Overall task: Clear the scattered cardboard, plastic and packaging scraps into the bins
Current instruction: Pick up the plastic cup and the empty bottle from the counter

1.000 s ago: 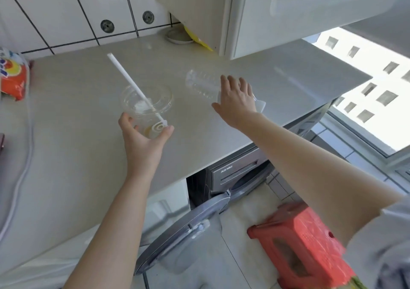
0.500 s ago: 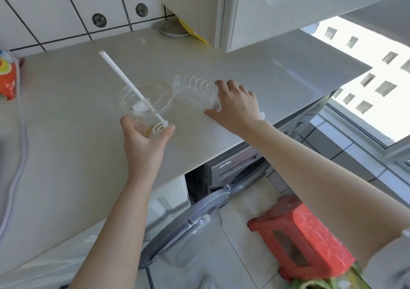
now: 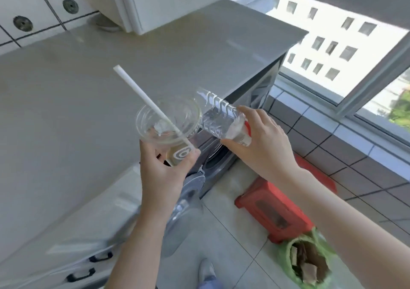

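The left hand (image 3: pixel 164 173) grips a clear cup (image 3: pixel 169 124) from below, thumb on one side and fingers curled round the other, over a white swirl mark on its wall. A white straw (image 3: pixel 150 104) slants out of the cup, up and away from this hand. A little pale liquid sits at the cup's bottom.

Just right of the cup, the right hand (image 3: pixel 264 147) holds a clear bottle (image 3: pixel 221 120) lying sideways, fingers curled over its labelled end and thumb underneath. The bottle's ribbed far end points away from the hand and nearly meets the cup's rim; whether they touch is unclear.

Both hands are off the counter (image 3: pixel 88 102), which lies beyond and left of the left hand. Below the right forearm stands a red stool (image 3: pixel 275 209) on the floor, and nearer the person a green bag (image 3: pixel 286 255) with cardboard scraps (image 3: pixel 306 262) inside. A washer (image 3: pixel 213 162) sits under the counter, beneath the hands.
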The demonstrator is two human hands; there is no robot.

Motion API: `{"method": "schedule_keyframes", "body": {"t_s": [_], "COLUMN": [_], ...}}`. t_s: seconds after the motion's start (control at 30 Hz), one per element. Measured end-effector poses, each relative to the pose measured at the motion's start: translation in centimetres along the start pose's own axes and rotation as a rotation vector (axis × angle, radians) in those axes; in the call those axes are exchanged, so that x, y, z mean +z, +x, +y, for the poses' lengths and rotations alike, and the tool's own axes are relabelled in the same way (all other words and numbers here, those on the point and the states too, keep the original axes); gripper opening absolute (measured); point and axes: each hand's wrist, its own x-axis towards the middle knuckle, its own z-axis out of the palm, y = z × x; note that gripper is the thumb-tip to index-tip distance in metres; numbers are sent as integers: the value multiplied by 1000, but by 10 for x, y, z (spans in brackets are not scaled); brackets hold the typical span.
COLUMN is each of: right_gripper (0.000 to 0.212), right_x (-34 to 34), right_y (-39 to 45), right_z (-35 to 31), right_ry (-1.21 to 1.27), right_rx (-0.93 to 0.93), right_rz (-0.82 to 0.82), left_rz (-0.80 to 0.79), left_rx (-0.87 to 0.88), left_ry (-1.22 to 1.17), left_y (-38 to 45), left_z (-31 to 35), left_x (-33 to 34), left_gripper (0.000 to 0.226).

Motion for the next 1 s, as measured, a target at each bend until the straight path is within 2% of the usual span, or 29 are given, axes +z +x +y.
{"method": "schedule_keyframes", "body": {"t_s": [0.2, 0.33, 0.47, 0.57, 0.77, 0.87, 1.0], "right_gripper": [71, 73, 72, 63, 54, 59, 62], "right_x": [-22, -35, -51, -63, -83, -86, -80], "right_y": [-80, -139, -200, -242, -317, -351, -388], "right_z": [79, 135, 195, 239, 320, 354, 392], "right_ry": [144, 285, 450, 500, 520, 570, 598], "right_rx": [294, 530, 792, 962, 1152, 1257, 1383], "right_rz": [1, -17, 8, 3, 20, 2, -38], "left_rz": [-208, -357, -444, -562, -774, -856, -940], "left_rx": [-69, -89, -104, -139, -206, -257, -354], "left_ry": [10, 67, 89, 91, 155, 179, 218], "left_y": [-53, -102, -151, -187, -255, -284, -310], "left_z": [-9, -15, -24, -38, -67, -82, -111], "left_x": [73, 125, 183, 223, 301, 332, 368], "left_gripper": [66, 58, 74, 74, 68, 68, 82]}}
